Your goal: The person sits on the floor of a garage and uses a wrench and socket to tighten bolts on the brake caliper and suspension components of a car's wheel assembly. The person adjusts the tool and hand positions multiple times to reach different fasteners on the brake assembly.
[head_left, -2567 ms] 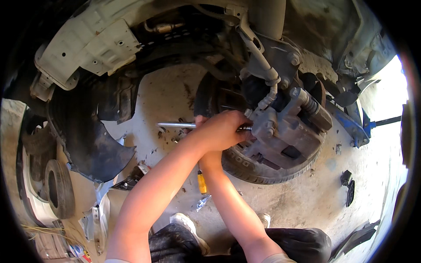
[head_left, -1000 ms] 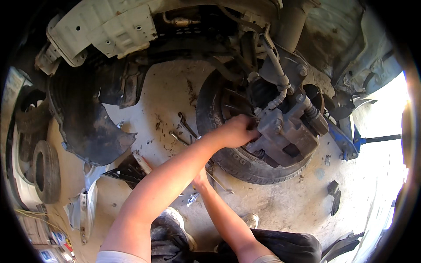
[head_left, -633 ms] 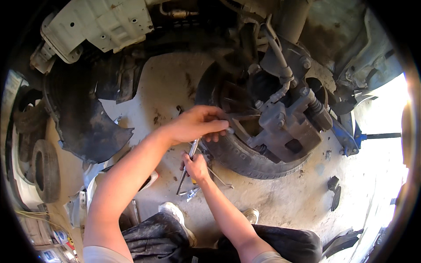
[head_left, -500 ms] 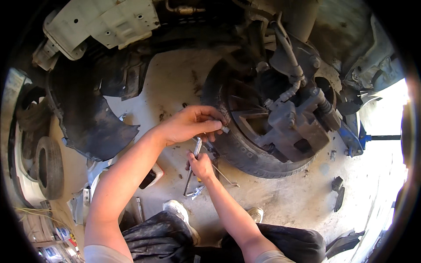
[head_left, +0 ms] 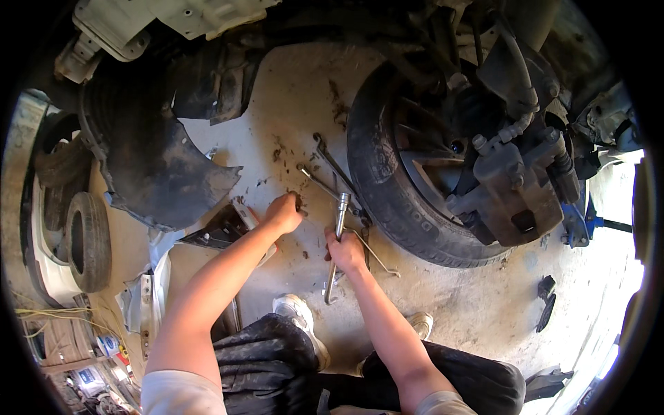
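My right hand [head_left: 346,250] is wrapped round a long silver socket wrench [head_left: 342,213], its shiny socket end pointing up and away from me. Left of it, low over the floor, my left hand [head_left: 285,213] has its fingers curled; what they hold, if anything, is hidden. Beyond my hands several wrenches lie on the floor, among them a dark combination wrench [head_left: 334,164] against the tyre. A thin bent rod [head_left: 382,264] lies to the right of my right hand. The wheel [head_left: 379,183] lies flat on the floor beneath a brake caliper [head_left: 515,187].
A torn black plastic liner [head_left: 149,162] hangs at the left. Behind it a loose tyre [head_left: 88,242] stands on the floor. A blue jack [head_left: 576,225] is at the right. Vehicle body parts [head_left: 152,21] hang overhead, and a small black part [head_left: 546,304] lies at the right.
My left hand has moved away from beside the tyre, down and left; the small metal piece at its fingertips no longer shows. The view has shifted, and my right hand still grips the wrench.
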`<move>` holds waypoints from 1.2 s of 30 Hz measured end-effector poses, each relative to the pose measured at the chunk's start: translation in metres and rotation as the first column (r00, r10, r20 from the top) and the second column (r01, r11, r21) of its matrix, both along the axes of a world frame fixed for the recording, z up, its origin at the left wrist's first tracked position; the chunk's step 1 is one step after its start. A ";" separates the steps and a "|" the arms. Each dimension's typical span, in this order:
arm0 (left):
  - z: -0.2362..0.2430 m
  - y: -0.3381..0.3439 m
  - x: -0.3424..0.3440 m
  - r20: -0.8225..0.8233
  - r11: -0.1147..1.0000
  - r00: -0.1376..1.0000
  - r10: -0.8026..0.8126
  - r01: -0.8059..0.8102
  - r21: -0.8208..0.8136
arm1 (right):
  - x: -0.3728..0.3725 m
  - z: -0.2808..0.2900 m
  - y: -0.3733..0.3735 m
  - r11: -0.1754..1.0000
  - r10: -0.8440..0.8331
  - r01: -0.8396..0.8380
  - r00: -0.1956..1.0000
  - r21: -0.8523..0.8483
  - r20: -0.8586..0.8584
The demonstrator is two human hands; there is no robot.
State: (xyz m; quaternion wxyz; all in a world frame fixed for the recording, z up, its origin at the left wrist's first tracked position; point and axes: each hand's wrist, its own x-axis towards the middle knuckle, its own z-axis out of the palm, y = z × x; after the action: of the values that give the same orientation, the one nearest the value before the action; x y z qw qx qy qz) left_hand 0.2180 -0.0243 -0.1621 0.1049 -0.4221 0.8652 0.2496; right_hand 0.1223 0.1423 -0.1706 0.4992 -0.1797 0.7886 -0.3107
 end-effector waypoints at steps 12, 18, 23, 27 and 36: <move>0.004 -0.012 0.011 -0.273 0.978 0.961 0.041 0.017 0.209 | -0.009 -0.001 0.001 0.997 0.062 -0.061 0.998 0.038 -0.009; 0.071 0.017 -0.039 -0.396 0.751 0.793 0.463 -0.113 0.651 | -0.003 0.046 -0.015 0.976 0.014 0.018 0.989 -0.216 0.146; 0.096 0.030 -0.057 -0.479 0.879 0.805 0.350 -0.106 0.465 | -0.008 0.067 -0.020 0.789 -0.111 0.394 0.846 -0.471 0.522; 0.091 0.037 -0.065 -0.572 0.870 0.743 0.347 -0.028 0.492 | -0.013 0.060 -0.017 0.741 -0.122 0.430 0.842 -0.516 0.526; 0.092 0.043 -0.062 -0.503 0.856 0.770 0.392 -0.105 0.506 | -0.016 0.075 -0.018 0.822 -0.255 0.487 0.778 -0.296 0.574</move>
State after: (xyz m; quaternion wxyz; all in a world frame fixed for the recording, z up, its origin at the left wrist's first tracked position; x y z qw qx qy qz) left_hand 0.1556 0.0186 -0.0699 -0.1093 -0.4010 0.7064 0.5730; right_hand 0.1062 0.1242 -0.0951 0.5642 -0.0328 0.5592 -0.6065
